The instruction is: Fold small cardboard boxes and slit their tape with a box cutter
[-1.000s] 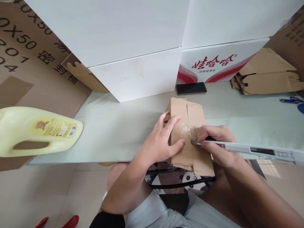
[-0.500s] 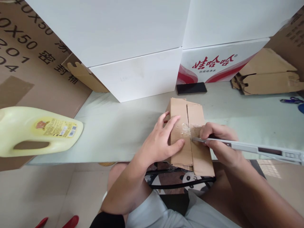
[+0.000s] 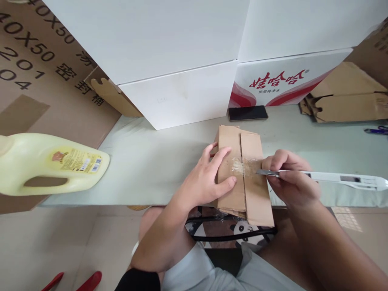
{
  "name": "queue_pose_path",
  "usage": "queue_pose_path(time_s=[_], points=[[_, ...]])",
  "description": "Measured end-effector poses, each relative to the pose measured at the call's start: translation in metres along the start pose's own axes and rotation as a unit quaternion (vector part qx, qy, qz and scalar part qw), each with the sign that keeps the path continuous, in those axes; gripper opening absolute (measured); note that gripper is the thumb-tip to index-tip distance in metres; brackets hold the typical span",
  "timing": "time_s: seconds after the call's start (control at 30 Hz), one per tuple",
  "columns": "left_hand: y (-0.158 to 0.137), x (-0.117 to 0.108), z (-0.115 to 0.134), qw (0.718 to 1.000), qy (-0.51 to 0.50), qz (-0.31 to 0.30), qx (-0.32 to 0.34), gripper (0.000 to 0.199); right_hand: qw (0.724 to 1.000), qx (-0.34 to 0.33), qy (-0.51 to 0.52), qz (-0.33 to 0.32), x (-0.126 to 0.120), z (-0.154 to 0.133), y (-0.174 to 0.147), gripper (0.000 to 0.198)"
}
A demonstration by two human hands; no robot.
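A small cardboard box (image 3: 228, 188) lies at the table's front edge and partly overhangs it, with clear tape (image 3: 237, 165) across its top seam. My left hand (image 3: 209, 178) grips the box's left side, its thumb and a finger on top and other fingers round the far left edge. In my right hand (image 3: 291, 176) is a white utility knife (image 3: 330, 178), pinched near its front. The bare blade points left, over the box's right flap beside the tape; whether it touches the cardboard I cannot tell.
A pale yellow jug (image 3: 75, 184) lies on the left. White cartons (image 3: 178, 101) rise at the back, with a black phone (image 3: 247, 113) before them. Folded cardboard (image 3: 348, 107) and a blue-handled item (image 3: 376, 131) are on the right. A black bar (image 3: 230, 237) crosses below the table edge.
My right hand has drawn the knife to the right, away from the seam between the flaps. The left hand keeps its hold on the box. The view has shifted slightly.
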State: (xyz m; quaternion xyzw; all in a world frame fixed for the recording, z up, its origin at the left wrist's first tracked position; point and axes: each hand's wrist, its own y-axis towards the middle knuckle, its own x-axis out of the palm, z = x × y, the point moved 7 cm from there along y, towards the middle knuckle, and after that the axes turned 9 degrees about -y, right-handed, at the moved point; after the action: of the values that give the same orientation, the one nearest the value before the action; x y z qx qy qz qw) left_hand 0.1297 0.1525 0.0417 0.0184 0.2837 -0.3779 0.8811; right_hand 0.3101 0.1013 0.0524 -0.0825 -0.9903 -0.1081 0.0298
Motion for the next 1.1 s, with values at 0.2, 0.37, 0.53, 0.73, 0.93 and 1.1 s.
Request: queue_pose_path(time_s=[0.2, 0.37, 0.53, 0.73, 0.93, 1.1], points=[[0.000, -0.001, -0.003, 1.000, -0.006, -0.002, -0.003, 0.078, 1.000, 0.007, 0.023, 0.003, -0.002, 0.004, -0.002, 0.011], [0.000, -0.002, -0.004, 1.000, -0.009, -0.003, -0.002, 0.076, 1.000, 0.003, 0.014, 0.012, 0.000, 0.003, -0.004, 0.005], [-0.001, -0.003, -0.004, 1.000, -0.011, -0.003, -0.019, 0.076, 1.000, -0.002, 0.014, 0.004, 0.002, 0.004, -0.005, 0.005], [-0.003, -0.002, -0.001, 1.000, -0.025, -0.004, -0.013, 0.084, 0.999, -0.010, 0.033, -0.004, 0.003, 0.005, -0.006, 0.008], [-0.003, -0.013, -0.003, 0.997, -0.065, 0.044, -0.020, 0.095, 0.999, -0.029, 0.043, 0.006, 0.000, 0.006, -0.005, 0.010], [-0.004, -0.018, -0.007, 0.997, -0.066, 0.017, -0.042, 0.091, 0.995, -0.014, 0.032, 0.098, -0.020, 0.014, 0.001, 0.004]])
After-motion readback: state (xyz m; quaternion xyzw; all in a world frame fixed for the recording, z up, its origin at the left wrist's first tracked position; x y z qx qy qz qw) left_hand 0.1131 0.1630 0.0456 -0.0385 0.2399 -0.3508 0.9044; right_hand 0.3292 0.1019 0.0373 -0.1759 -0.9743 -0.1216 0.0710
